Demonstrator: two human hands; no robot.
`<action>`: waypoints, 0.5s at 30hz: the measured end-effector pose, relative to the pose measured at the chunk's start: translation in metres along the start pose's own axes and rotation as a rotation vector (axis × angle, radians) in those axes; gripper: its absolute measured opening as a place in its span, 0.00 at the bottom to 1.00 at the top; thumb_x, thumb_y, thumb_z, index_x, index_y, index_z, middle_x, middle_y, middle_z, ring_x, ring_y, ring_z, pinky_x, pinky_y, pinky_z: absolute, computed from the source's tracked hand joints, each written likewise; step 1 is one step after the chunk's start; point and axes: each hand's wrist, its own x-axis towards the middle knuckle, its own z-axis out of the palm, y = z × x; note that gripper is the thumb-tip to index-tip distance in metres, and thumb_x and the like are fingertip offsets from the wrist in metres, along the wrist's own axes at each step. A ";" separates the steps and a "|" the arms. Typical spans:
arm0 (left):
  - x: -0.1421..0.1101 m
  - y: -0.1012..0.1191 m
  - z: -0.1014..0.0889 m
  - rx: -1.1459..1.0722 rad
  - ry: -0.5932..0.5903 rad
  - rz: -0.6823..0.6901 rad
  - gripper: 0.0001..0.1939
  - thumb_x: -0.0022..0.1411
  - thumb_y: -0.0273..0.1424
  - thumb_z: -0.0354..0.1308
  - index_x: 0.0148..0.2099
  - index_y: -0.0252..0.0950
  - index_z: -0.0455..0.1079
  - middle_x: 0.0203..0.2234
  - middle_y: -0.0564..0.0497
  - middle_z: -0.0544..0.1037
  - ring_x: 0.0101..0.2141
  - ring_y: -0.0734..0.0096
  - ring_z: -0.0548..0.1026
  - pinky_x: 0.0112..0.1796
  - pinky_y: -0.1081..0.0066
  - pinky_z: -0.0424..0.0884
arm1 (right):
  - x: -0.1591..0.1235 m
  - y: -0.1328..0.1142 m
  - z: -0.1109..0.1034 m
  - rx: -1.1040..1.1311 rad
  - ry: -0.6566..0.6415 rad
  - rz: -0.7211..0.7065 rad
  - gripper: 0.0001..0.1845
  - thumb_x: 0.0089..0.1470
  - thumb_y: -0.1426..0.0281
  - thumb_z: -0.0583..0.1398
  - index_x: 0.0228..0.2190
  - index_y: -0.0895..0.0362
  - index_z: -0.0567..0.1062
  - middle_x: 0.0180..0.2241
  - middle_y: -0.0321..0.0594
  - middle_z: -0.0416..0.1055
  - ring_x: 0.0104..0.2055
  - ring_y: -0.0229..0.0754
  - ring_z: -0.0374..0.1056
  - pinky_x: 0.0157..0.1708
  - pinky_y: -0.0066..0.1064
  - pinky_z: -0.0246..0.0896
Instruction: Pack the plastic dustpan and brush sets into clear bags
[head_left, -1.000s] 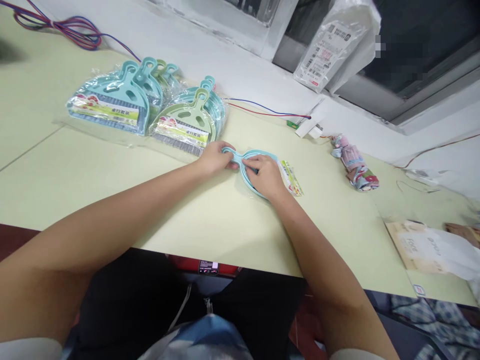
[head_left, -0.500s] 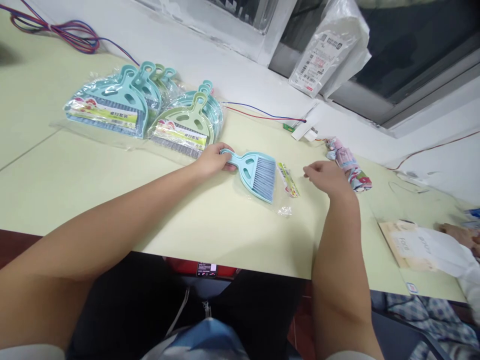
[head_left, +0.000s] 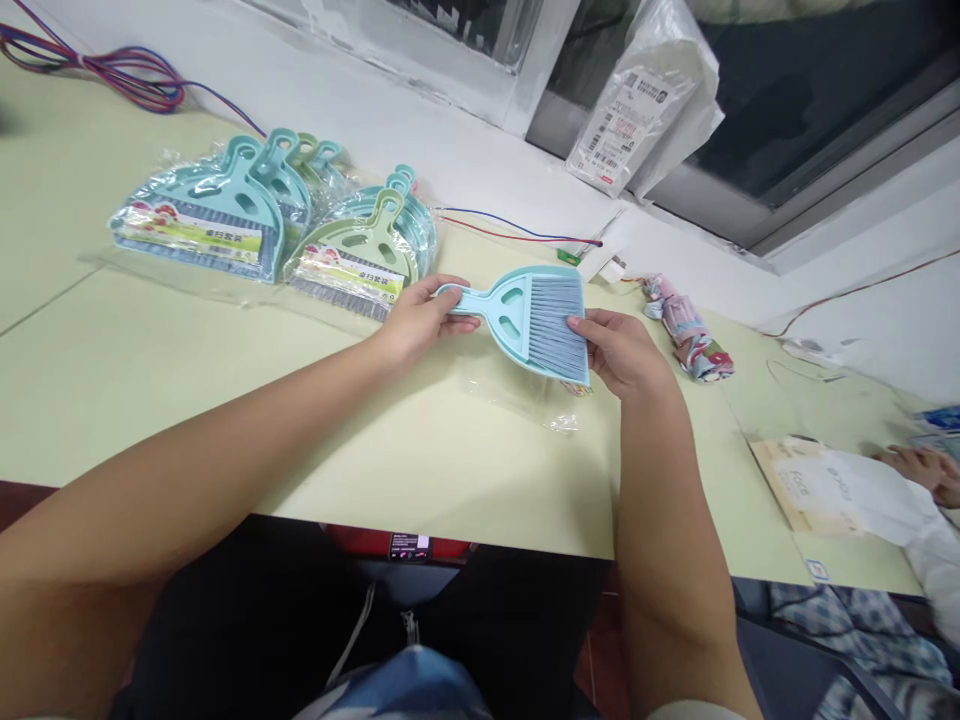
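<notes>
While the left hand (head_left: 424, 322) pinches the handle (head_left: 471, 300) and the right hand (head_left: 619, 348) the bristled edge, one blue brush-and-dustpan set (head_left: 555, 322) spans crosswise between them, above desk (head_left: 360, 450) and clear wrapper (head_left: 517, 396).

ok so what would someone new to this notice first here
Probably the blue dustpan and brush, held up mid-view, left hand on the handle and right hand at the bristle end. Next, the plastic-wrapped sets in blue and green, lying toward the wall on the left.
</notes>
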 end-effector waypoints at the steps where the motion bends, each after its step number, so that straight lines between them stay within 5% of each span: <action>1: 0.000 0.000 0.000 0.015 -0.032 0.008 0.09 0.73 0.34 0.53 0.50 0.38 0.70 0.39 0.47 0.82 0.36 0.69 0.83 0.43 0.66 0.80 | 0.002 0.002 -0.005 0.013 -0.002 -0.006 0.21 0.43 0.58 0.75 0.35 0.55 0.79 0.37 0.46 0.82 0.40 0.50 0.80 0.39 0.41 0.79; 4: 0.000 -0.005 -0.005 0.186 -0.102 0.114 0.18 0.74 0.45 0.50 0.54 0.39 0.68 0.45 0.44 0.82 0.44 0.64 0.82 0.44 0.63 0.78 | 0.001 0.005 -0.029 -0.011 0.038 -0.041 0.19 0.46 0.56 0.73 0.35 0.53 0.78 0.38 0.46 0.82 0.44 0.53 0.80 0.42 0.44 0.79; 9: -0.010 -0.018 -0.010 1.004 -0.301 0.452 0.19 0.67 0.43 0.58 0.54 0.38 0.72 0.52 0.41 0.78 0.55 0.53 0.73 0.57 0.55 0.68 | -0.015 0.013 -0.080 0.011 0.162 -0.079 0.19 0.41 0.57 0.75 0.33 0.52 0.79 0.36 0.45 0.82 0.43 0.57 0.80 0.39 0.46 0.80; 15: -0.022 -0.026 -0.005 1.383 -0.424 0.484 0.26 0.67 0.42 0.57 0.63 0.37 0.68 0.59 0.38 0.73 0.60 0.46 0.67 0.58 0.49 0.62 | -0.038 0.016 -0.118 -0.079 0.271 0.004 0.18 0.40 0.64 0.76 0.35 0.53 0.82 0.37 0.45 0.82 0.38 0.55 0.80 0.36 0.46 0.81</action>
